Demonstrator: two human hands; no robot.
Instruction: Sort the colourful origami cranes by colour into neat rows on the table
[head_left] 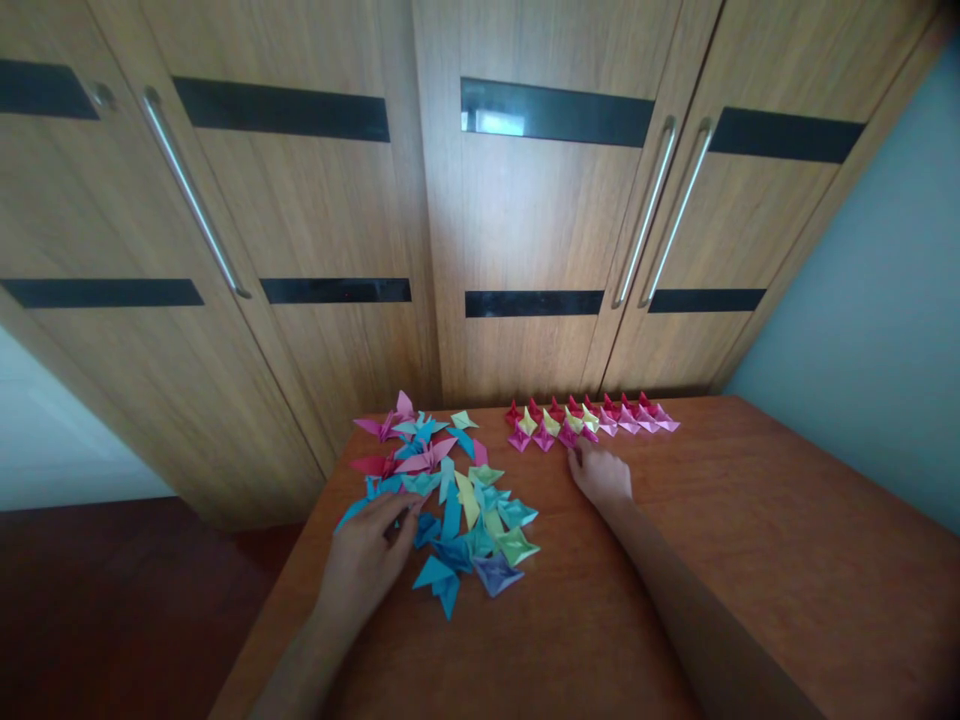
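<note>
A loose pile of folded paper pieces (450, 500) in blue, green, yellow and pink lies on the wooden table (750, 560). My left hand (367, 555) rests on the pile's left edge with its fingers bent over a blue piece; whether it grips anything is unclear. A neat row of red, pink and yellow folded pieces (592, 420) runs along the table's far edge. My right hand (598, 475) lies just below that row's left part, its fingertips touching a pink piece there, fingers curled slightly.
Tall wooden wardrobe doors (525, 220) with metal handles stand right behind the table. A pale wall (885, 330) is at the right. Dark floor (112, 610) lies to the left of the table.
</note>
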